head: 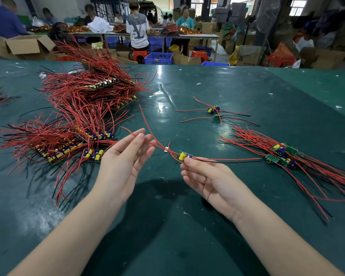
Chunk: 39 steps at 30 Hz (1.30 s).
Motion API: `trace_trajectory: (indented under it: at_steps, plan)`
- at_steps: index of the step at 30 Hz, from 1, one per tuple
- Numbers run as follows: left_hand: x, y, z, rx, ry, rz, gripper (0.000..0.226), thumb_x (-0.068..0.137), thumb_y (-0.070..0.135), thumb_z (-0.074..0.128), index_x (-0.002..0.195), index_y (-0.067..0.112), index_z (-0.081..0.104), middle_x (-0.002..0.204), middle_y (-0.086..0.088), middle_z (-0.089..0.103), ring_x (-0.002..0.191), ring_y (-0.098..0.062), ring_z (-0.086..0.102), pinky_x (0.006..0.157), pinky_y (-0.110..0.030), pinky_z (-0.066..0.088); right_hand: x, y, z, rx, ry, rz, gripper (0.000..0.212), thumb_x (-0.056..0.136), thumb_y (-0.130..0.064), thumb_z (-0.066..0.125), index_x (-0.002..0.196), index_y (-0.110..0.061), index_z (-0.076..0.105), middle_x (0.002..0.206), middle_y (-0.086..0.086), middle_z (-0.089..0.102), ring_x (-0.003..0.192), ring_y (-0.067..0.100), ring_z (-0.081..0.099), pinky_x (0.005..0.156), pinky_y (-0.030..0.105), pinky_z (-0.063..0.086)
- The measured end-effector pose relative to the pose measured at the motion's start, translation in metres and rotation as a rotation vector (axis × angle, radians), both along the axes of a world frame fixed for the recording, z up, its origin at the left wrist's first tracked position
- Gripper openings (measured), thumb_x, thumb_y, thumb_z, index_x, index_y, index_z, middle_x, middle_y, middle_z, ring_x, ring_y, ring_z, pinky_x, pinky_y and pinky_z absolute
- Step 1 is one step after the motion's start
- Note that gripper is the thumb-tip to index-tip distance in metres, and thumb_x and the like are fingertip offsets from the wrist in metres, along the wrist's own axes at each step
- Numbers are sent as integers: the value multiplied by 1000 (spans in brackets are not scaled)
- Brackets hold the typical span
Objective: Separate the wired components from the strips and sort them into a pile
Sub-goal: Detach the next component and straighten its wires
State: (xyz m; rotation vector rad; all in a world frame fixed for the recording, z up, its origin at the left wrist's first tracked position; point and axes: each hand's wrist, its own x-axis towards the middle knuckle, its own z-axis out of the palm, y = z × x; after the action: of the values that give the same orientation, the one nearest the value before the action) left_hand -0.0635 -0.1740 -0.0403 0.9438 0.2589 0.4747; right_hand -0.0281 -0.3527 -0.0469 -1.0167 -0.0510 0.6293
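Right hand (204, 177), lower centre: pinches one wired component (184, 156) above the desk (247, 92). Left hand (124, 162): fingers spread, red lead draped across. Sorted pile (283, 154) right; strips (84, 120) left. Risk: trailing lead snagging, tangling piles.

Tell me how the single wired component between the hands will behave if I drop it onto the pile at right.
The wired component looks light: the right hand holds its small board by the fingertips alone. Its red wires curve and sag toward the left hand, so they are probably floppy and will trail. They may snag in the pile, whose wires already lie tangled.
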Motion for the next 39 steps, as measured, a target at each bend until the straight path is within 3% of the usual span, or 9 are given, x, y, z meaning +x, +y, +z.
trace_trajectory:
  at_steps: [10, 16, 20, 25, 30, 39]
  plan:
    - [1, 1, -1, 205, -17, 78, 10, 91, 2, 59, 92, 4, 69, 77, -7, 74, 70, -12, 71, 63, -14, 53, -1, 0, 2, 5, 26, 12, 20, 62, -16, 78, 79, -6, 78, 81, 10, 72, 67, 13, 70, 58, 19, 55]
    - [0, 1, 0, 161, -31, 73, 15, 96, 9, 53, 102, 10, 66, 76, -7, 74, 71, -13, 72, 60, -15, 53, -2, 0, 2, -6, 21, 25, 16, 62, -17, 77, 75, -8, 79, 79, 9, 73, 66, 13, 70, 58, 19, 55]
    - [1, 3, 0, 181, -30, 81, 14, 95, 4, 53, 98, 7, 66, 72, -7, 73, 70, -12, 72, 61, -13, 53, -3, 1, 3, -15, 21, 41, 15, 61, -18, 77, 73, -9, 79, 78, 9, 73, 65, 12, 69, 58, 19, 55]
    - [0, 6, 1, 152, -46, 87, 15, 97, 10, 52, 101, 8, 66, 83, -5, 75, 77, -14, 72, 64, -16, 54, -3, 0, 4, -25, 27, 47, 16, 60, -20, 78, 72, -10, 79, 77, 8, 73, 64, 11, 69, 57, 18, 55]
    - [0, 7, 2, 181, -54, 123, 16, 96, 3, 51, 100, 8, 66, 75, -3, 73, 73, -13, 72, 64, -15, 54, -2, -1, 4, -25, 29, 57, 17, 61, -20, 78, 75, -10, 79, 79, 8, 73, 65, 12, 69, 58, 18, 55]
    - [-1, 10, 1, 170, -51, 126, 18, 99, 14, 51, 98, 7, 68, 79, -3, 74, 78, -14, 72, 65, -17, 54, -2, -1, 3, -35, 23, 59, 18, 62, -20, 78, 76, -10, 80, 79, 8, 73, 66, 12, 69, 58, 18, 55]
